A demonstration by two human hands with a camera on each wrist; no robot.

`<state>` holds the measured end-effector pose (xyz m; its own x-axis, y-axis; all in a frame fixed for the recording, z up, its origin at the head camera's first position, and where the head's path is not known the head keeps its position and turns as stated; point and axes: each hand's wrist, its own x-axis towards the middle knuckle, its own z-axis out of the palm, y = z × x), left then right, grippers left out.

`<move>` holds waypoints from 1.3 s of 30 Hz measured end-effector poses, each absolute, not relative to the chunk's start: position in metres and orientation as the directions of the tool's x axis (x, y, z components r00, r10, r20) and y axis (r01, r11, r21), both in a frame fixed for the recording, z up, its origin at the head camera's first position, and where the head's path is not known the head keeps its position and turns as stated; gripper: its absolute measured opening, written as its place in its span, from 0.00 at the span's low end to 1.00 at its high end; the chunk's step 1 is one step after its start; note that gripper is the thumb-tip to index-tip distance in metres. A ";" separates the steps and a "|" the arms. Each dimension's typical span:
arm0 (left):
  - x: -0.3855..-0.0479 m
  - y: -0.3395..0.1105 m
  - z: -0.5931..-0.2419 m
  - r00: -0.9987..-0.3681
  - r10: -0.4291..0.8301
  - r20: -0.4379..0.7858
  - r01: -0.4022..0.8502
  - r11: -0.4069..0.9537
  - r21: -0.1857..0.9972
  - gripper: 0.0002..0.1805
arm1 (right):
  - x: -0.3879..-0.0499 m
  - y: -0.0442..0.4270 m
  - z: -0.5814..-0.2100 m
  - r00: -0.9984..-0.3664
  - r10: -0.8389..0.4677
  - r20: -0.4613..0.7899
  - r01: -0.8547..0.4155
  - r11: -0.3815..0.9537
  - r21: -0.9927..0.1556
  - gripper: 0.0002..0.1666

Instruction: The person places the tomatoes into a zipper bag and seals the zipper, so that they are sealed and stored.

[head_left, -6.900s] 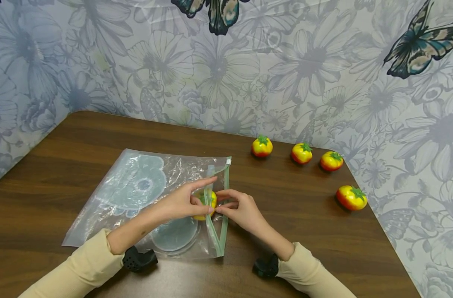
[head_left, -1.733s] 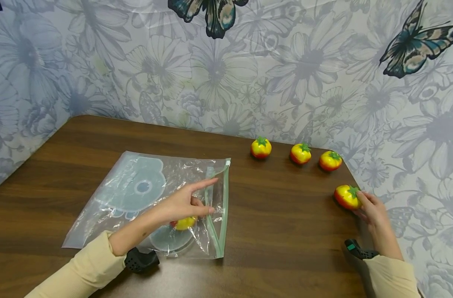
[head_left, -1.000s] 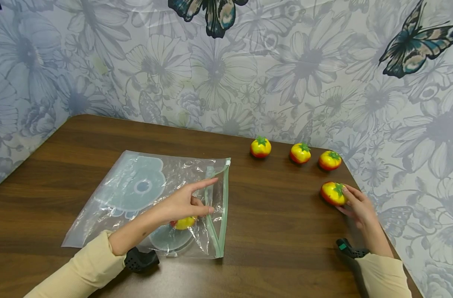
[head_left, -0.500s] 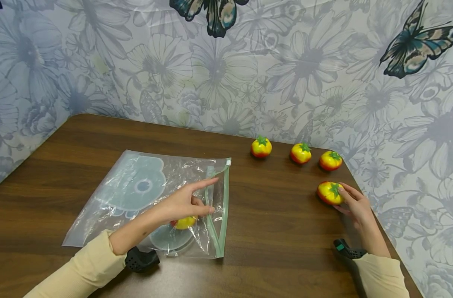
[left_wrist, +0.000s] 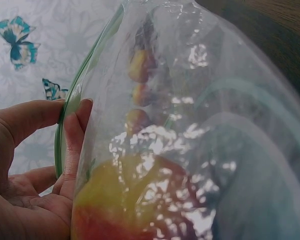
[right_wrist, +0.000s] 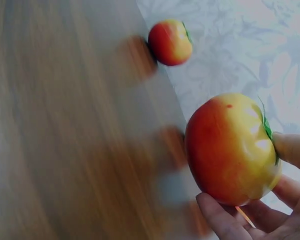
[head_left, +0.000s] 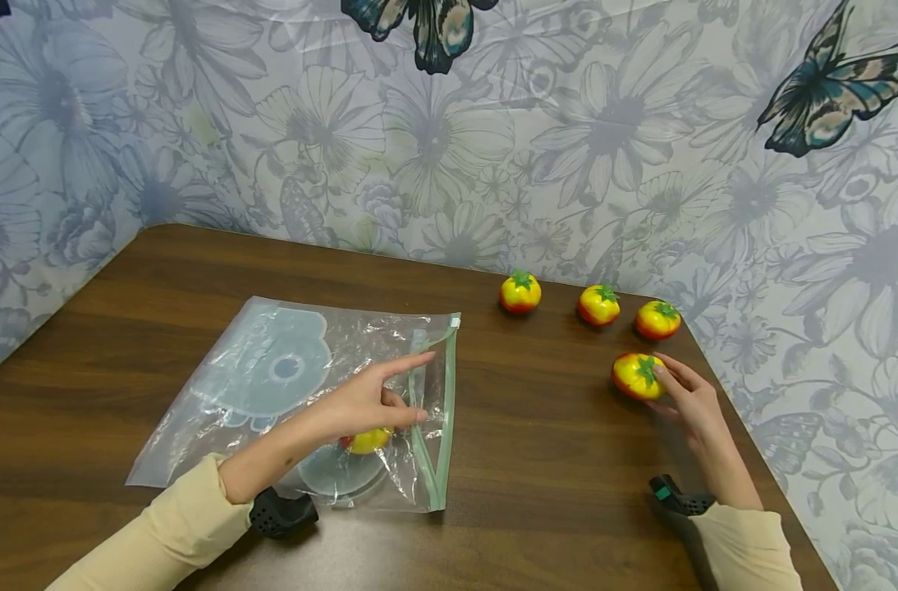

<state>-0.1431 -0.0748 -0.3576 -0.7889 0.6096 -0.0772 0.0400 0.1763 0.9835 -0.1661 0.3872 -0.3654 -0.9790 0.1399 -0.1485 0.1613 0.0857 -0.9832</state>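
Observation:
My left hand is at the mouth of a clear zip bag with a green zip edge. In the left wrist view its fingers lie on both sides of that edge, while index finger and thumb stand spread. One yellow-red toy tomato lies inside the bag, partly covered by the hand. Over at the right, my right hand grips another toy tomato by its leafy side, thumb on the green calyx. The right wrist view shows this held tomato close up, between thumb and fingertips.
Along the table's back right edge stand three more toy tomatoes, a left one, a middle one and a right one. Brown wooden table stretches between bag and right hand. A flowered cloth hangs behind.
My right hand left the bag, took hold of the tomato at the right edge and has moved it leftward. The tomato at the bag's mouth now lies deeper inside. The left hand stays put.

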 end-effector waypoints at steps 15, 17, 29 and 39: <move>-0.142 -0.074 -0.358 -0.790 0.609 -0.075 0.041 0.174 0.984 0.43 | -0.166 0.328 -0.353 -0.988 -0.006 -0.153 0.148 0.220 -0.964 0.33; -0.142 -0.074 -0.357 -0.790 0.609 -0.073 0.041 0.171 0.984 0.43 | -0.166 0.319 -0.352 -0.986 -0.026 -0.164 0.154 0.233 -0.960 0.34; -0.142 -0.074 -0.357 -0.791 0.607 -0.077 0.030 0.165 0.986 0.43 | -0.165 0.278 -0.353 -0.976 -0.112 -0.186 0.144 0.310 -0.940 0.35; -0.142 -0.075 -0.357 -0.792 0.606 -0.075 0.032 0.163 0.986 0.43 | -0.165 0.244 -0.355 -0.968 -0.195 -0.160 0.104 0.269 -0.957 0.33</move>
